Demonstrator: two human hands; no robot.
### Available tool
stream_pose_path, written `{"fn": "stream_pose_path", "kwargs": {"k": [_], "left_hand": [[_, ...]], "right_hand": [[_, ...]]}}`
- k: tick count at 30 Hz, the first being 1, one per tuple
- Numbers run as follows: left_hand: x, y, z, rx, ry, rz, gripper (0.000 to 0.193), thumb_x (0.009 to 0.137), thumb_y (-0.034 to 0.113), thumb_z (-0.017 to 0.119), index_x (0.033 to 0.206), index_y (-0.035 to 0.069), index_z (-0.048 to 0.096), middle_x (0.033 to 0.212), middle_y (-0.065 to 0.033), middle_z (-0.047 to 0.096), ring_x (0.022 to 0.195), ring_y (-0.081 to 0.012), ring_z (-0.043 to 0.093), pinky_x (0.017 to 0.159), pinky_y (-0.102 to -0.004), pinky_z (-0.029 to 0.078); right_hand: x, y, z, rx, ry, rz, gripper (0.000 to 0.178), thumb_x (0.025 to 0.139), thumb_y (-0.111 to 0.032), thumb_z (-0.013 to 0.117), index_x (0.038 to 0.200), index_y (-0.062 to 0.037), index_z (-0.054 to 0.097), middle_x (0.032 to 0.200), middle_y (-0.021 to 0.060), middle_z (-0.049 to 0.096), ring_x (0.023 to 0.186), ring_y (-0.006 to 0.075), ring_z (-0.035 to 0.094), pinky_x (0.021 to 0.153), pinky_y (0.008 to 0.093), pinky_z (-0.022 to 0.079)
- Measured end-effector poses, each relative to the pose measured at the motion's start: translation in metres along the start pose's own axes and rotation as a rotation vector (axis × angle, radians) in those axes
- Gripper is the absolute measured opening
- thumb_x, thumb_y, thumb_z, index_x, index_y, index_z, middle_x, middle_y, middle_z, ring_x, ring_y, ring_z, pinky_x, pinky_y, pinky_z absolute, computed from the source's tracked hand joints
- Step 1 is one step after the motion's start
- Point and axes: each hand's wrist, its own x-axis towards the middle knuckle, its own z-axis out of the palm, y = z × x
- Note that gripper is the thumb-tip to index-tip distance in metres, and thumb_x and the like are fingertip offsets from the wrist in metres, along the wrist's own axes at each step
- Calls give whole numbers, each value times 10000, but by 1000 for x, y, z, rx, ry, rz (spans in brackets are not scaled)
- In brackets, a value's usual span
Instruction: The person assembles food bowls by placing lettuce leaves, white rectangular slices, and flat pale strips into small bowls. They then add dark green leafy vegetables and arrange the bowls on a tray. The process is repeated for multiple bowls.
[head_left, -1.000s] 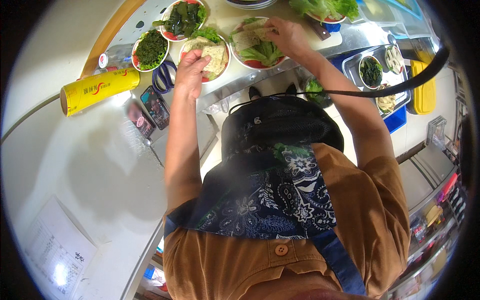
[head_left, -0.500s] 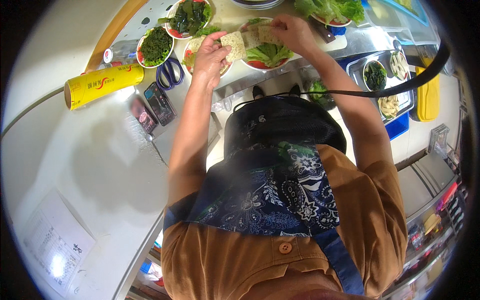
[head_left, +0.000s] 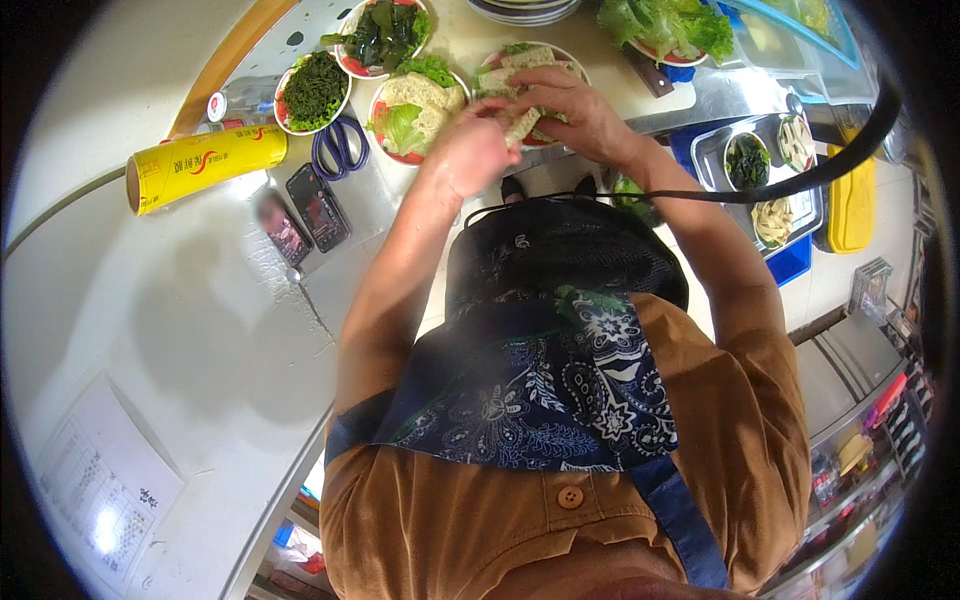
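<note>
My left hand (head_left: 472, 150) and my right hand (head_left: 578, 112) meet over the near edge of a bowl (head_left: 588, 75) at the top centre. Between their fingertips is a pale, porous slab (head_left: 522, 127), partly hidden by the fingers; the left fingers are closed at it, and the right thumb and fingers are bent round its other side. More such slabs (head_left: 530, 58) lie in that bowl. Just left of it, a second bowl (head_left: 374, 118) holds lettuce (head_left: 403, 130), red pieces and pale slabs (head_left: 422, 92). My left wrist passes near its rim.
Farther left stand bowls of dark green seaweed (head_left: 313, 92) and broad dark leaves (head_left: 383, 38). Purple-handled scissors (head_left: 340, 150), a yellow film roll (head_left: 205, 170) and two phones (head_left: 318, 207) lie nearby. At right are a lettuce bowl (head_left: 670, 28), a knife (head_left: 652, 75) and a metal tray (head_left: 712, 150).
My left hand has moved right and slightly down, off the left bowl, to meet the right hand. The right hand has come lower and left. Slabs now lie in the centre bowl.
</note>
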Motion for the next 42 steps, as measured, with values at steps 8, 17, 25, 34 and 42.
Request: {"fn": "stream_pose_path", "kwargs": {"k": [8, 17, 25, 34, 42], "left_hand": [[-22, -15, -5, 533, 431, 227, 233, 903, 133, 590, 1110, 35, 549, 807, -63, 621, 632, -119, 575, 552, -246, 474], [-16, 9, -69, 1402, 752, 414, 352, 764, 154, 715, 1051, -11, 594, 925, -129, 659, 768, -229, 649, 703, -325, 514], [-17, 14, -76, 1276, 636, 227, 240, 787, 111, 696, 969, -10, 597, 861, -82, 650, 736, -147, 609, 672, -272, 490], [-17, -3, 14, 1551, 605, 876, 224, 750, 78, 692, 928, 19, 570, 913, -121, 599, 858, -273, 588, 752, -363, 487], [-3, -16, 34, 1482, 356, 938, 248, 697, 75, 693, 934, 53, 620, 987, -120, 582, 931, -323, 544, 826, -425, 444]], "right_hand": [[9, 13, -20, -359, -402, 260, 281, 845, -177, 598, 1111, -84, 597, 1042, 141, 635, 937, 291, 625, 794, 378, 491], [29, 28, 16, -694, -340, 243, 322, 805, -239, 633, 1112, -158, 578, 1059, 92, 605, 820, 314, 646, 666, 435, 517], [10, 18, 2, -605, -32, 273, 252, 805, -205, 635, 1037, -117, 595, 951, 119, 612, 801, 333, 635, 654, 425, 516], [3, -10, -7, 472, -208, 731, 297, 895, -283, 592, 974, -1, 642, 760, 107, 654, 657, 151, 611, 596, 294, 490], [-12, 0, -17, 250, -49, 801, 275, 870, -228, 590, 1009, 4, 644, 753, 138, 667, 662, 192, 659, 592, 337, 511]]}}
